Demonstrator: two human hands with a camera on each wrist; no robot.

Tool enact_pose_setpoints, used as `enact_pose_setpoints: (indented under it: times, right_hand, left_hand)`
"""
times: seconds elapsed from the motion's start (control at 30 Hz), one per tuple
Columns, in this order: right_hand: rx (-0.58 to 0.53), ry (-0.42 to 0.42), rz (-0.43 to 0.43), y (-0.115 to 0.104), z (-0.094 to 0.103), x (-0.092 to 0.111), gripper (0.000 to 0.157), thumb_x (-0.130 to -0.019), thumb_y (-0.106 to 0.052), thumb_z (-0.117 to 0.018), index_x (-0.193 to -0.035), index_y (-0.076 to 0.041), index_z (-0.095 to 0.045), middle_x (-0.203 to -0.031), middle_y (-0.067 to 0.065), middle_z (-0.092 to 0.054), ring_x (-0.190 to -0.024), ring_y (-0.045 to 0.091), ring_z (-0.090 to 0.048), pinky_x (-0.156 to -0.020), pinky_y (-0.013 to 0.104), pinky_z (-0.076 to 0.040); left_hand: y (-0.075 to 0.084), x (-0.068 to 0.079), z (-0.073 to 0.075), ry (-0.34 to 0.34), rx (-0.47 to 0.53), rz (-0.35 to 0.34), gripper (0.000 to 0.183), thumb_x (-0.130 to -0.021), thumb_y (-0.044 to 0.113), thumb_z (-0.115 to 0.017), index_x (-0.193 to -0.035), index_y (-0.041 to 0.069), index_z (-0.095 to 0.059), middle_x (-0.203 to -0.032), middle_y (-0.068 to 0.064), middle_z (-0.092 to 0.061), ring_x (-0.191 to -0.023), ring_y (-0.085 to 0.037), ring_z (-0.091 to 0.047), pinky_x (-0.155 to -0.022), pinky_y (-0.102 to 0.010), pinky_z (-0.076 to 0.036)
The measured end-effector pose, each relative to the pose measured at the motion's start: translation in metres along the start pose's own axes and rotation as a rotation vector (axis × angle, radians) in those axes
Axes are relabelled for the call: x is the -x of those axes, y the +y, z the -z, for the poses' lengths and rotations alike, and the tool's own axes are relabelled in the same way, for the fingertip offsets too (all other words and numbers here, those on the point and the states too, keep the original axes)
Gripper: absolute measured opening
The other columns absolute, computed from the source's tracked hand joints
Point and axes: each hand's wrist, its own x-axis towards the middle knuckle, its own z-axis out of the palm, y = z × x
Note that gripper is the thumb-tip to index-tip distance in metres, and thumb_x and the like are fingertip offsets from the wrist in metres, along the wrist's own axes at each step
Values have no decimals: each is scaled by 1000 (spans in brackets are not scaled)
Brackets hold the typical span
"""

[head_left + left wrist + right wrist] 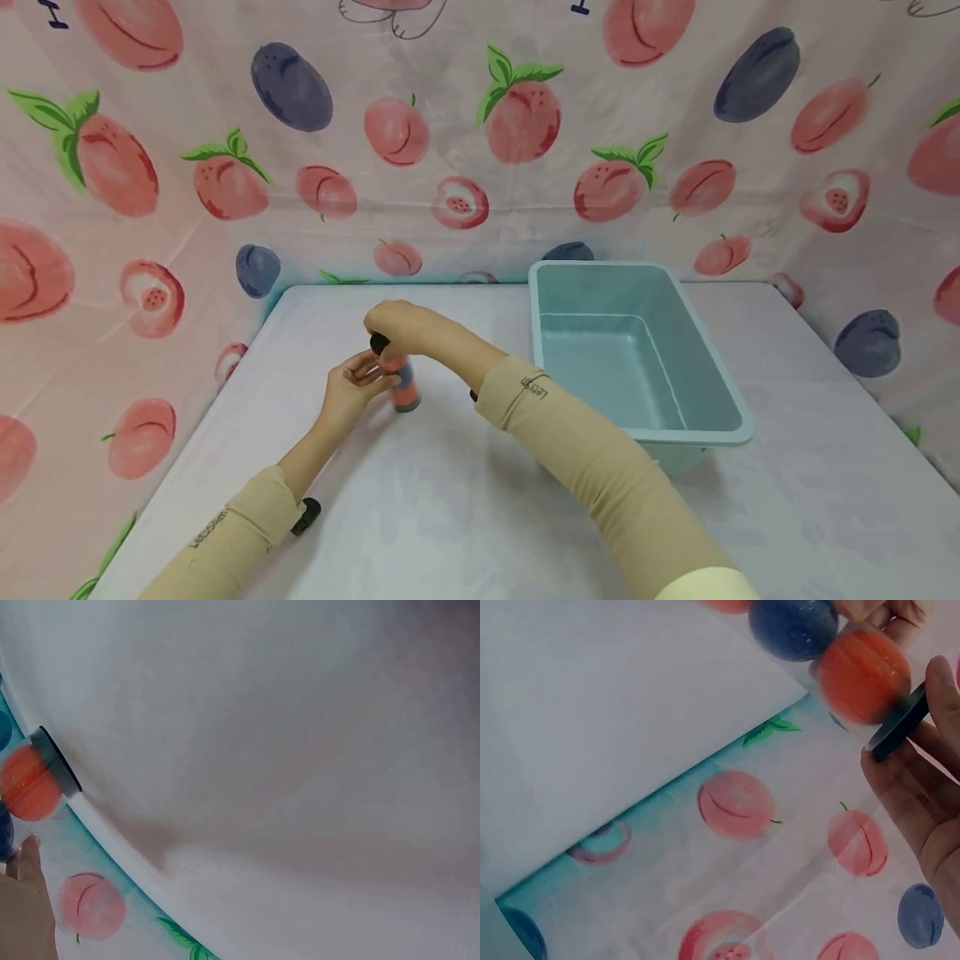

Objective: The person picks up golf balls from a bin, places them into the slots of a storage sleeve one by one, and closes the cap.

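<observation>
A clear tube of balls (406, 393), orange and blue inside, stands on the table left of centre with a dark base. My left hand (351, 385) holds it around the middle, thumb at the front. Over its top, my right hand (405, 327) grips the black lid (379, 342). In the right wrist view, fingers and thumb pinch the rim of that lid (900, 726), and the blue ball (795, 628) shows between two orange ones. The left wrist view catches just the tube's lower end (31, 782) and part of the hand.
A pale blue-green plastic bin (637, 435) stands right of the tube, behind the right forearm. One small black object (306, 517) lies beside the left sleeve. Another dark thing (473, 396) peeks out by the right sleeve. A fruit-print cloth (465, 158) hangs behind the table.
</observation>
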Motion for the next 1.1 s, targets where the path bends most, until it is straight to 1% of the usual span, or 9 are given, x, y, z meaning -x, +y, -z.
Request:
enact_pose_setpoints:
  times: [0.13, 0.33, 0.5, 0.63, 0.77, 0.9, 0.97, 1.03, 1.1]
  right_hand:
    - [57, -14, 13, 0, 1, 0, 22, -82, -12, -72, -100, -4, -63, -100, 7, -63, -85, 13, -49, -75, 24, -43]
    - [116, -54, 20, -2, 2, -1, 26, -84, -13, -70, -107, -4, -61, -108, 7, -63, -97, 17, -55, -85, 27, -47]
    - [137, -78, 18, -3, 1, -2, 28, -86, -16, -70, -109, -5, -60, -109, 6, -62, -98, 16, -56, -86, 26, -47]
    - [104, -52, 35, -3, -2, -1, 28, -85, -18, -71, -107, -5, -61, -106, 6, -63, -97, 17, -56, -85, 26, -46]
    - [92, -40, 39, -4, -3, 0, 28, -84, -18, -71, -106, -5, -61, -106, 6, -64, -97, 17, -56, -84, 26, -46]
    - [146, -73, 38, -6, -1, -1, 29, -85, -18, -71, -108, -5, -61, -108, 6, -64, -97, 16, -57, -85, 25, -47]
    - [167, -94, 46, -6, 1, -2, 30, -85, -19, -71, -109, -5, -61, -109, 6, -64, -97, 16, -58, -85, 25, -48]
    - [170, -115, 51, -5, 2, -3, 32, -84, -19, -72, -111, -5, -61, -110, 6, -64, -99, 17, -58, -86, 25, -48]
    - [144, -150, 53, -2, 3, -2, 44, -84, -21, -72, -122, -6, -58, -119, 6, -62, -108, 17, -57, -93, 25, -47]
  left_hand:
    - [1, 0, -1, -8, -20, -8, 57, -79, -7, -69, -132, -10, -45, -95, 27, -66, -95, 9, -62, -86, -14, -51]
    - [2, -1, -1, -21, -39, -10, 57, -79, -7, -69, -132, -10, -46, -95, 28, -65, -95, 9, -62, -86, -14, -51]
    - [2, -2, 1, -37, -16, -14, 49, -79, -6, -69, -126, 0, -55, -98, 25, -66, -94, 5, -64, -84, -16, -53]
    - [0, 0, 4, -37, -4, -36, 44, -79, -7, -70, -118, 10, -60, -98, 24, -67, -93, 4, -65, -83, -16, -53]
    - [0, 1, 5, -24, -6, -52, 43, -77, -9, -70, -115, 10, -61, -96, 24, -67, -92, 4, -65, -82, -16, -54]
    - [-1, 0, 4, -31, -19, -51, 44, -77, -9, -70, -114, 12, -61, -95, 25, -67, -92, 5, -65, -83, -15, -53]
    - [-1, -1, 4, -41, -50, -71, 43, -77, -9, -71, -114, 10, -60, -95, 25, -67, -94, 6, -64, -84, -14, -52]
    - [1, -1, 5, -56, -93, -102, 44, -77, -8, -71, -117, 4, -59, -97, 24, -67, -95, 6, -63, -85, -16, -52]
    - [3, -2, 6, -63, -164, -130, 46, -76, -6, -73, -120, -3, -57, -99, 19, -67, -95, 6, -63, -87, -18, -52]
